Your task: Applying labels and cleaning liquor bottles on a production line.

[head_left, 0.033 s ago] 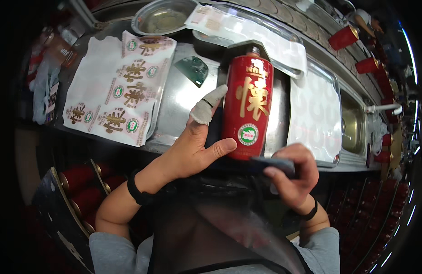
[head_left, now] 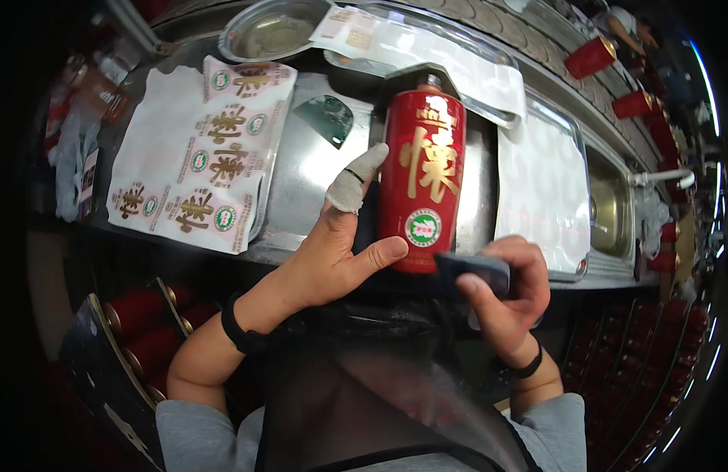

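A red bottle (head_left: 425,185) with gold lettering and a round green-and-white emblem leans in front of me, its bare neck pointing away. Against its left side rests my left hand (head_left: 336,240), thumb across the lower front. A pale cloth cover wraps the index finger; the other fingers are hidden behind the bottle. Pinched in my right hand (head_left: 515,293) is a flat, dark scraper-like piece (head_left: 476,274), just by the bottle's lower right end. I cannot tell whether it touches the bottle. Behind the bottle's neck stands a dark angular holder (head_left: 450,72).
At left lies a printed decal sheet (head_left: 163,130) on a tray; a dark green piece (head_left: 326,119) lies beside it. A metal bowl (head_left: 269,31) stands at the back. White sheets (head_left: 541,189) cover trays at right, near a sink (head_left: 613,208). Red bottles (head_left: 591,61) line a conveyor.
The dark piece in my right hand has turned, showing more of its flat face. The bottle and bench sit slightly farther left in view. My left hand keeps its place on the bottle.
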`<state>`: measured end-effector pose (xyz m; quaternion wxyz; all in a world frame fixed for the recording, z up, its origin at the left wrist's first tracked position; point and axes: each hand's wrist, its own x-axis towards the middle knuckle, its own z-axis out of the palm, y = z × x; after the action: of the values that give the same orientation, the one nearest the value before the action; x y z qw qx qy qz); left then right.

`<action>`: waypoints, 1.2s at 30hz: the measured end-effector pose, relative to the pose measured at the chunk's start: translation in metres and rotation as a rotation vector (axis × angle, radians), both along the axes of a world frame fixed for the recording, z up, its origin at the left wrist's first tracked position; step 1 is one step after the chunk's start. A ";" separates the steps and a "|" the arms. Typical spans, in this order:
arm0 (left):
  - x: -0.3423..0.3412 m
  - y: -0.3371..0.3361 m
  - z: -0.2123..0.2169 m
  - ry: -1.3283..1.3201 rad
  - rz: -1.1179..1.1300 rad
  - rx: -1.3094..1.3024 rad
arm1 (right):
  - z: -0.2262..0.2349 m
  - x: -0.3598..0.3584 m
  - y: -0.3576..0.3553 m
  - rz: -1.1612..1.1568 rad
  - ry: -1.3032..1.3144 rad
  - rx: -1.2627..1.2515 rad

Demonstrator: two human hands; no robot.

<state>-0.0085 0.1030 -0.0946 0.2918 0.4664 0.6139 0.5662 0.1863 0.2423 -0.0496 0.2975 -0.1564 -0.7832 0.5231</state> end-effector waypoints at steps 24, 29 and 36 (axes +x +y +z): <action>0.006 0.003 -0.004 -0.027 -0.058 0.008 | -0.007 -0.055 0.043 -0.107 0.051 0.083; 0.001 -0.002 -0.006 0.057 -0.072 -0.127 | -0.001 -0.088 0.070 -0.480 -0.063 -0.235; -0.001 -0.002 -0.010 0.114 -0.035 -0.168 | -0.011 -0.077 0.064 -0.342 0.027 -0.068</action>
<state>-0.0092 0.1009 -0.1046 0.3043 0.4821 0.6667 0.4801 0.1088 0.3064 -0.0609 0.3870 -0.2904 -0.7231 0.4930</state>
